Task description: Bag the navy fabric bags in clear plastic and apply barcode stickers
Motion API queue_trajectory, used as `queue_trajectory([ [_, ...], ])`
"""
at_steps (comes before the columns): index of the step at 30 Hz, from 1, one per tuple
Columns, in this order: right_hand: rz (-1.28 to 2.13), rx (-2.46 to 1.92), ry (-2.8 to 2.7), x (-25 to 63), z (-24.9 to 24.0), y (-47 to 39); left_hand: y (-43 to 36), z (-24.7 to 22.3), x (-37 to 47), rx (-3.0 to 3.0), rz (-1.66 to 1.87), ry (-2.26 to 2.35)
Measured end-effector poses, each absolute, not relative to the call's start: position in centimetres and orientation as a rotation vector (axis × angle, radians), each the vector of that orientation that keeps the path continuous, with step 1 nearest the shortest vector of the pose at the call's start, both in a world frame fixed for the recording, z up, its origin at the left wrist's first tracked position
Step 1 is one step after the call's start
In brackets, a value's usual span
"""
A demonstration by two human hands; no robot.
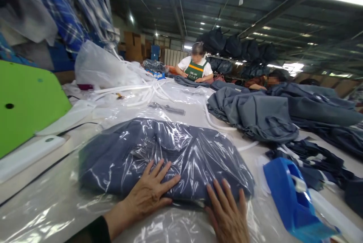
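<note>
A folded dark blue-grey garment in a clear plastic bag [181, 148] lies on the table in front of me. Flat on its near side rests my left hand [149, 190], fingers spread on the shiny film. My right hand [225, 209] also lies on the bag, toward its right end, with fingers stretched out. Neither hand grips anything. Loose clear plastic [167, 229] spreads below the bundle on the near side. The exact kind of garment cannot be made out through the film.
At the left stands a bright green panel [28, 103] beside a white bar-shaped device [31, 156]. A blue tape dispenser [292, 197] sits at the right. Behind it are heaped grey garments [255, 114]. White strips [153, 92] lie farther back, and a person in a green apron [195, 70] stands across the table.
</note>
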State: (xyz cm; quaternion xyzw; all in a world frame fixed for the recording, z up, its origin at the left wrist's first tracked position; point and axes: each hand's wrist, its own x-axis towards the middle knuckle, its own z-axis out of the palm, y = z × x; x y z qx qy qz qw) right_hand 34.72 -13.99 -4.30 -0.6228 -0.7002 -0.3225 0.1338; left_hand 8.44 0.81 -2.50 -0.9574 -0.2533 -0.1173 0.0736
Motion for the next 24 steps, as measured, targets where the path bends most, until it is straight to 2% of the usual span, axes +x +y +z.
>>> queue_trajectory([
  [5, -0.885, -1.841, -2.017, 34.6, -6.2, -13.4, 1.6, -2.8, 8.3, -2.870, -0.392, -0.725],
  [12, -0.920, -1.820, -1.995, 34.8, -5.7, -13.5, 1.4, -2.0, 8.6, -2.911, -0.376, -0.755],
  [17, -0.893, -1.667, -2.204, 33.7, -0.6, -9.6, 1.0, -1.4, 8.5, -2.996, -0.314, -0.783],
  [21, -0.831, -1.219, -2.345, 30.0, 5.3, -1.6, 1.7, -4.0, 9.0, -2.916, -0.460, -0.711],
  [24, -0.768, -0.868, -2.422, 27.0, 6.1, 4.1, 2.5, -5.4, 9.4, -2.975, -0.380, -0.776],
])
